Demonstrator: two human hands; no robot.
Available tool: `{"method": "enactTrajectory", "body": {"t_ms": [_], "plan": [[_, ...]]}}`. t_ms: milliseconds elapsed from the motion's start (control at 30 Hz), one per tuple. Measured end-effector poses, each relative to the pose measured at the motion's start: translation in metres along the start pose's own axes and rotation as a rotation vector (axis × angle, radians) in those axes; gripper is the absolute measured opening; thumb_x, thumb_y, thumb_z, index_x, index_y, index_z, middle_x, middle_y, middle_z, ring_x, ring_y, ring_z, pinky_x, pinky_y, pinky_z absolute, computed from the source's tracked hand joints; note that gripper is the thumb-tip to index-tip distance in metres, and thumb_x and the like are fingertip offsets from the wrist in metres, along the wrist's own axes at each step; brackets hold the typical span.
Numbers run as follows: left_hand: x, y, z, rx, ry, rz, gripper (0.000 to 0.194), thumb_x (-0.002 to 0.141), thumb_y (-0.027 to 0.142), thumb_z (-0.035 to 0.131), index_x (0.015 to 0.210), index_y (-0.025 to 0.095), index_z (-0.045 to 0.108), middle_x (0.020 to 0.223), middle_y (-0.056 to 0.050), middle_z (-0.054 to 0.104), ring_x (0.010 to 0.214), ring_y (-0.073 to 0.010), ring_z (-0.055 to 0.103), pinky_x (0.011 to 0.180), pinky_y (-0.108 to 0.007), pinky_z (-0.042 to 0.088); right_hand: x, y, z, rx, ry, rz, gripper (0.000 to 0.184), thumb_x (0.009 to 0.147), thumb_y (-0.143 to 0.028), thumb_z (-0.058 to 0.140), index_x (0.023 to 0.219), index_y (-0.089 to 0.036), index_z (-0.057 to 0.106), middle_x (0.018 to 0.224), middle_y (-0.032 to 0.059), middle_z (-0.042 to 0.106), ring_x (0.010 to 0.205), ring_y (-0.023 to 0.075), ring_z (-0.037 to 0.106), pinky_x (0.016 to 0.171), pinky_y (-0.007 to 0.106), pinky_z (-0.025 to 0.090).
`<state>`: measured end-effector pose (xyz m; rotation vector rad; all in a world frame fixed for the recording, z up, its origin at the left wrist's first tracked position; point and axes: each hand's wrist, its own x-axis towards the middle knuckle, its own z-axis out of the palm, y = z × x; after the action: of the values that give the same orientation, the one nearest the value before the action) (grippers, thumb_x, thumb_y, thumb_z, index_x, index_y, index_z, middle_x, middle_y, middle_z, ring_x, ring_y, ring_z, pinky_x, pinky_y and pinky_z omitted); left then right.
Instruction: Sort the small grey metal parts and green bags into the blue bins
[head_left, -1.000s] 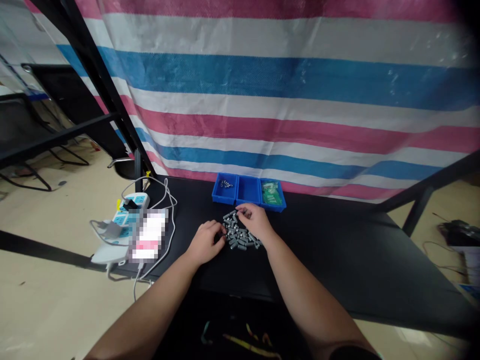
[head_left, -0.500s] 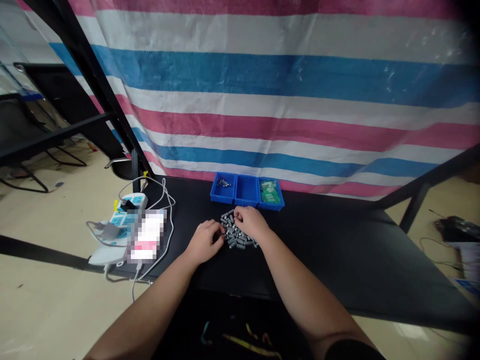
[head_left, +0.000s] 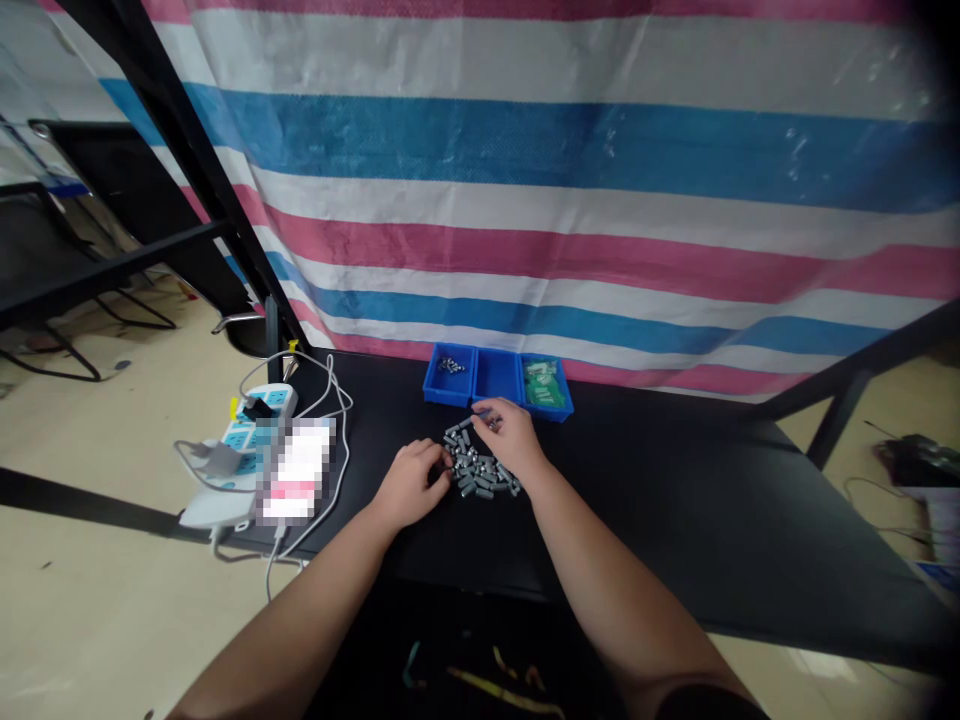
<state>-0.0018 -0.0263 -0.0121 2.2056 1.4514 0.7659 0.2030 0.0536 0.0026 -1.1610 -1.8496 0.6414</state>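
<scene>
A loose pile of small grey metal cylinders [head_left: 476, 465] lies on the black table [head_left: 675, 520]. My left hand [head_left: 411, 487] rests curled at the pile's left edge, its fingertips against the cylinders. My right hand [head_left: 510, 437] is over the pile's far right side, with its fingers pinched together. Whether either hand holds a cylinder is hidden by the fingers. Just beyond the pile stands a blue three-compartment parts tray [head_left: 497, 377]. Small screws [head_left: 451, 365] lie in its left compartment, the middle compartment [head_left: 497, 376] shows only blue, and a green packet [head_left: 544, 383] fills the right one.
A white power strip [head_left: 255, 425] with tangled white cables [head_left: 341, 430] lies at the table's left, beside a pixelated patch [head_left: 296, 470]. A striped tarpaulin [head_left: 570, 170] hangs behind the table. Black metal frame bars [head_left: 195, 170] rise at the left.
My right hand has lifted slightly toward the far side of the pile, its fingers now pinched. My left hand stays at the pile's left edge.
</scene>
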Motion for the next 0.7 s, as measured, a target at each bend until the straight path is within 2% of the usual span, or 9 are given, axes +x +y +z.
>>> {"method": "enactTrajectory", "body": {"t_ms": [100,233,300,367,533,700], "plan": [[0.000,0.000,0.000,0.000,0.000,0.004,0.010,0.087,0.023,0.059,0.096,0.024,0.064,0.091,-0.005,0.063,0.089,-0.0240,0.060,0.086,-0.038,0.046,-0.004,-0.003,-0.004,-0.176,-0.143,-0.065,0.013,0.087,-0.022,0.063,0.094,-0.021,0.074,0.086,0.0023,0.069,0.072,0.0152,0.061,0.071,0.028,0.050],[0.001,0.000,0.001,-0.004,0.005,0.000,0.009,0.087,0.024,0.060,0.095,0.024,0.064,0.090,-0.005,0.063,0.089,-0.0240,0.059,0.085,-0.038,0.045,-0.006,-0.005,-0.001,-0.269,-0.299,-0.178,0.025,0.087,-0.014,0.063,0.107,-0.024,0.075,0.098,0.0035,0.070,0.096,0.0193,0.061,0.090,0.032,0.047],[0.001,0.000,0.001,-0.005,0.005,0.000,0.009,0.088,0.024,0.060,0.095,0.024,0.064,0.090,-0.004,0.063,0.089,-0.0238,0.059,0.084,-0.038,0.045,-0.004,-0.007,0.004,-0.304,-0.344,-0.218,0.028,0.090,-0.014,0.061,0.113,-0.024,0.074,0.104,0.0044,0.070,0.099,0.0197,0.059,0.096,0.034,0.045],[0.001,0.000,0.001,-0.006,0.005,0.002,0.008,0.088,0.024,0.060,0.095,0.024,0.064,0.090,-0.004,0.063,0.088,-0.0235,0.059,0.084,-0.038,0.045,-0.002,-0.009,0.008,-0.339,-0.355,-0.228,0.025,0.091,-0.014,0.060,0.110,-0.022,0.074,0.104,0.0051,0.070,0.098,0.0199,0.057,0.096,0.034,0.044],[0.001,-0.001,0.002,-0.004,0.001,0.004,0.008,0.088,0.024,0.060,0.094,0.023,0.064,0.090,-0.004,0.063,0.089,-0.0234,0.058,0.084,-0.037,0.044,0.000,-0.012,0.015,-0.433,-0.359,-0.222,0.010,0.089,-0.013,0.063,0.087,-0.019,0.071,0.091,0.0044,0.068,0.092,0.0195,0.055,0.087,0.031,0.043],[0.001,-0.001,0.002,-0.005,-0.003,0.003,0.008,0.088,0.024,0.059,0.095,0.023,0.064,0.091,-0.004,0.063,0.090,-0.0235,0.058,0.083,-0.037,0.044,-0.001,-0.011,0.019,-0.507,-0.322,-0.192,0.012,0.086,-0.015,0.066,0.096,-0.020,0.070,0.094,0.0047,0.068,0.093,0.0211,0.054,0.085,0.031,0.042]]}}
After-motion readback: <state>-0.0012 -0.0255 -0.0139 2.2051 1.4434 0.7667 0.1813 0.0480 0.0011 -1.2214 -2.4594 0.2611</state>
